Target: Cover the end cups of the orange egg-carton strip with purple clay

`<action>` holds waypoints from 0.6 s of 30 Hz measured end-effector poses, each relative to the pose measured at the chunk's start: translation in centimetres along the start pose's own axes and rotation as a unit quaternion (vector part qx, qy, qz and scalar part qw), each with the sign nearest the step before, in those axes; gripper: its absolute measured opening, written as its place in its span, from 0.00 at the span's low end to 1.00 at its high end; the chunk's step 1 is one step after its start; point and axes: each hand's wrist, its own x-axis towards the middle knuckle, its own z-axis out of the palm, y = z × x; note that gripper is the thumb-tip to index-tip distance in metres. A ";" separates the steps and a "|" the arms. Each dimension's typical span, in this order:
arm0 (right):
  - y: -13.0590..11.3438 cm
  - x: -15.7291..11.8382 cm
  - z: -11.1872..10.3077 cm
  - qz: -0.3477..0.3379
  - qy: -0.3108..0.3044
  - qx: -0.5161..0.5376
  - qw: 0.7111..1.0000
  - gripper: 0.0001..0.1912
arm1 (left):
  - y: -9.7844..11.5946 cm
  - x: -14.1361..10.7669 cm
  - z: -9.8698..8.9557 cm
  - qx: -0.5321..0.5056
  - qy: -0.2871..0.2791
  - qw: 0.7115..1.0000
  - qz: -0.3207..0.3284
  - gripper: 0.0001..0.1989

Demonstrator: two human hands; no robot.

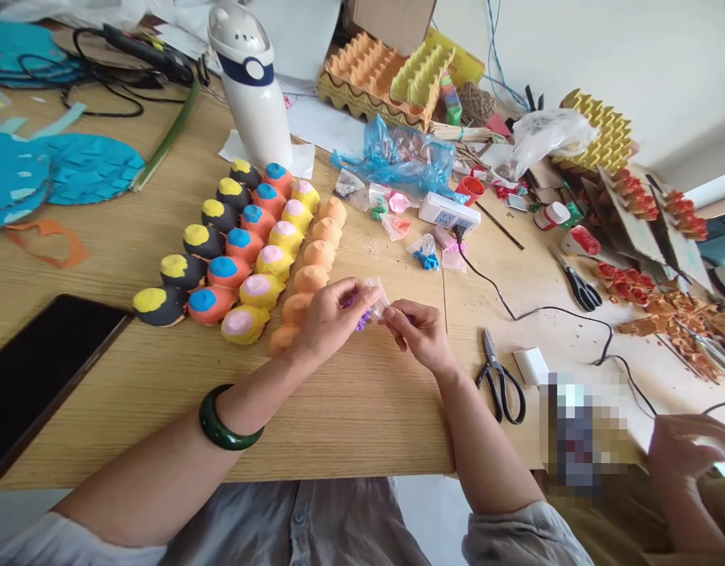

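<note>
While it is held just above the wooden table, a small clear plastic bag is pinched from both sides: the left hand grasps its left edge and the right hand its right corner. Purple bits are seen inside the see-through bag; their exact kind cannot be told. Painted egg-carton cups are ranged in rows just beyond the hands, and black scissors lie to the right.
</note>
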 end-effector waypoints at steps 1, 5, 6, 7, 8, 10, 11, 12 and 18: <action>0.1 0.0 0.0 0.003 0.003 0.000 1.000 0.29 | 0.0 0.0 0.0 0.012 -0.012 1.000 0.004 0.19; 0.5 0.2 0.0 0.029 0.002 0.025 0.999 0.28 | 0.2 -0.2 0.1 0.055 -0.007 0.998 0.025 0.17; 0.6 0.2 0.0 0.027 0.006 0.031 0.999 0.28 | 0.3 -0.2 0.1 0.051 -0.011 0.998 0.030 0.17; 0.7 0.2 -0.1 0.022 0.010 0.032 0.999 0.28 | 0.3 -0.3 0.2 0.042 -0.018 0.998 0.033 0.17; 0.7 0.2 -0.2 0.021 0.011 0.029 0.999 0.28 | 0.4 -0.3 0.2 0.031 -0.026 0.998 0.037 0.17; 0.6 0.2 -0.4 0.022 0.005 0.026 0.999 0.27 | 0.4 -0.4 0.3 0.039 -0.029 0.997 0.056 0.19; 0.6 0.2 -0.4 0.025 -0.001 0.030 0.999 0.26 | 0.3 -0.3 0.4 0.056 -0.026 0.996 0.069 0.19; 0.6 0.2 -0.3 0.029 -0.003 0.039 0.999 0.25 | 0.3 -0.3 0.4 0.074 -0.021 0.994 0.081 0.19; 0.6 0.8 0.6 0.056 0.077 0.118 0.989 0.26 | 0.9 0.2 -0.4 0.106 0.015 0.990 0.091 0.21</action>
